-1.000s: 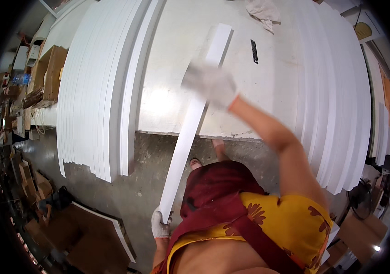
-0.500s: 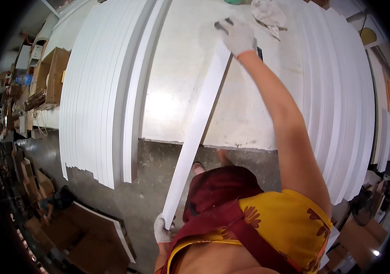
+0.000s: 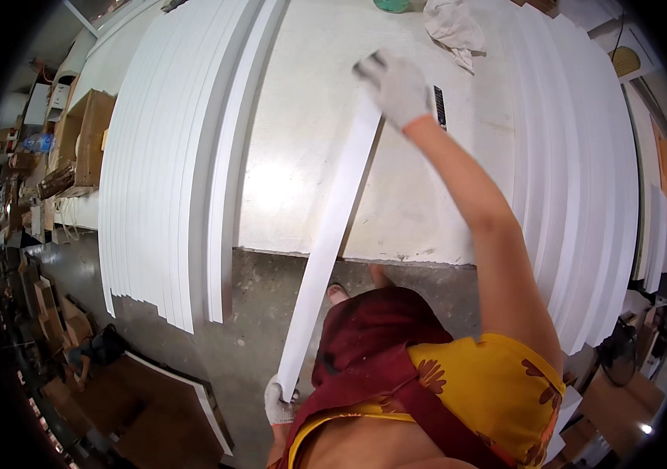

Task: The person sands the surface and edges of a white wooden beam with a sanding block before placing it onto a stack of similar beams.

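A long, narrow white strip (image 3: pixel 326 246) slants from the worktop (image 3: pixel 286 172) out past its near edge toward me. My left hand (image 3: pixel 279 402), in a white glove, is closed round the strip's near end, low beside my apron. At the far end my gloved right hand (image 3: pixel 398 86) reaches over the strip, slightly blurred. A small dark block (image 3: pixel 367 64) shows under its fingers, and the hand is closed on it. The glove covers part of the strip's far end. Just right of that hand lies a black piece with pale markings (image 3: pixel 440 107).
Many long white strips are stacked at the left (image 3: pixel 154 164) and the right (image 3: pixel 576 172), overhanging the worktop's near edge. A crumpled white cloth (image 3: pixel 455 31) and a green object (image 3: pixel 391 5) lie at the back. A cardboard box (image 3: pixel 91 141) stands far left; concrete floor (image 3: pixel 259 313) shows below.
My right hand and the dark block have moved a little nearer and to the left along the strip. More of the black piece shows. My left hand keeps its grip.
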Demonstrator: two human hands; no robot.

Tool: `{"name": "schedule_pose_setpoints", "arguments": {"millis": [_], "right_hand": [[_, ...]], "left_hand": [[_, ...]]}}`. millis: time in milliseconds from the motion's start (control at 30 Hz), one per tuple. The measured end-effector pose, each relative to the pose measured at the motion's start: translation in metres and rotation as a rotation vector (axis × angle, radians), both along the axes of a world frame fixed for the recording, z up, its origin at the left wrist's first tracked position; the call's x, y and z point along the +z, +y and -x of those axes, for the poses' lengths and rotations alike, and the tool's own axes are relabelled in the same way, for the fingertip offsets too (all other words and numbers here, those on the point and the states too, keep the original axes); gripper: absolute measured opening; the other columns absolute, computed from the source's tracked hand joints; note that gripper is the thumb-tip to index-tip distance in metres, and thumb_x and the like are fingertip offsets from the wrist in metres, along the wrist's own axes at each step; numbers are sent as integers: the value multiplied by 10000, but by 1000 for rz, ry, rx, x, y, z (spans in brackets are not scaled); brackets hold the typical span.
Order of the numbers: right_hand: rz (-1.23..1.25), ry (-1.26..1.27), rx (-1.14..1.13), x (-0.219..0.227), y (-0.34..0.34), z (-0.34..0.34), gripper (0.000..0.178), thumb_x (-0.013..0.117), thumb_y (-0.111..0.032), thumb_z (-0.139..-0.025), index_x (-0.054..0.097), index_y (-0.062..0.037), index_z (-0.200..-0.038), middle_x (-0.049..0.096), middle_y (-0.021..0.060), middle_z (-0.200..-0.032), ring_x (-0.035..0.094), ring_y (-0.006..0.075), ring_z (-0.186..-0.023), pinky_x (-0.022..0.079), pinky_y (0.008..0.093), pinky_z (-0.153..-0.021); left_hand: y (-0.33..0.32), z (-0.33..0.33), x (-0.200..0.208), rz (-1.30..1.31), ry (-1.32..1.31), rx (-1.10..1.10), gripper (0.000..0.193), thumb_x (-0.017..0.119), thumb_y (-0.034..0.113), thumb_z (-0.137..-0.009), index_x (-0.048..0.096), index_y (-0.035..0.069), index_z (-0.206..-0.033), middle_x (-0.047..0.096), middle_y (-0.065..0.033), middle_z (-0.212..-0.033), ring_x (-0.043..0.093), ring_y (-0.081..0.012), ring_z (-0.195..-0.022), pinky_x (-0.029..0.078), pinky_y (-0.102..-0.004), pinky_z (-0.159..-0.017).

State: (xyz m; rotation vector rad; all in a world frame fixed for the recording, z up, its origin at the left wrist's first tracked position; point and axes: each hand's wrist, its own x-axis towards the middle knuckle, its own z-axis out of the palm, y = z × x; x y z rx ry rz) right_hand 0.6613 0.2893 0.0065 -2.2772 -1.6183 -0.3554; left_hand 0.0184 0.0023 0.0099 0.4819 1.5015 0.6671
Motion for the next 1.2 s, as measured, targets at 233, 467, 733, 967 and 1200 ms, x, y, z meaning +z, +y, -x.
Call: {"name": "schedule_pose_setpoints", "arguments": {"millis": [233, 467, 733, 967, 1200], "right_hand": [[-122, 2, -20, -5, -24, -17, 382, 660, -253, -886, 677, -207, -1265, 609, 91, -1329, 633, 330, -1004, 518, 453, -886], [-59, 32, 98, 6, -38, 37, 391, 670, -243, -873, 677, -207, -1262, 604, 106, -1353, 635, 350, -1007, 514, 463, -904], [-116, -11, -34, -23, 16, -49, 377, 593, -372, -931, 655, -281, -1292, 616, 77, -1351, 642, 340, -1085, 516, 490, -917], [-91, -103, 130, -12, -35, 85, 351, 632, -307, -898, 689, -264, -1241, 667, 86, -1250, 671, 317, -977, 529, 455, -829], [-203, 499, 956, 34, -206, 357, 166, 621, -265, -831, 638, -160, -959, 597, 115, -1155, 608, 262, -944, 521, 409, -730]], "left_hand": [[1, 1, 7, 16, 14, -35, 602, 678, 490, -893, 639, -25, -1201, 710, -122, -980, 621, -152, -650, 485, -265, -555], [1, 0, 2, 8, -33, -9, 621, 706, 485, -885, 636, -31, -1225, 718, -135, -988, 645, -177, -686, 512, -283, -576], [4, 21, -21, 147, -226, 127, 665, 539, 597, -969, 611, -7, -1239, 719, -186, -1050, 697, -273, -764, 535, -308, -585], [0, 18, -39, 298, -557, 344, 683, 489, 481, -997, 516, -90, -1371, 683, -270, -1159, 719, -363, -865, 607, -340, -487], [-10, 37, -63, 282, -621, 362, 552, 513, 378, -989, 565, -73, -1303, 718, -228, -1109, 746, -332, -857, 616, -372, -494]]}}
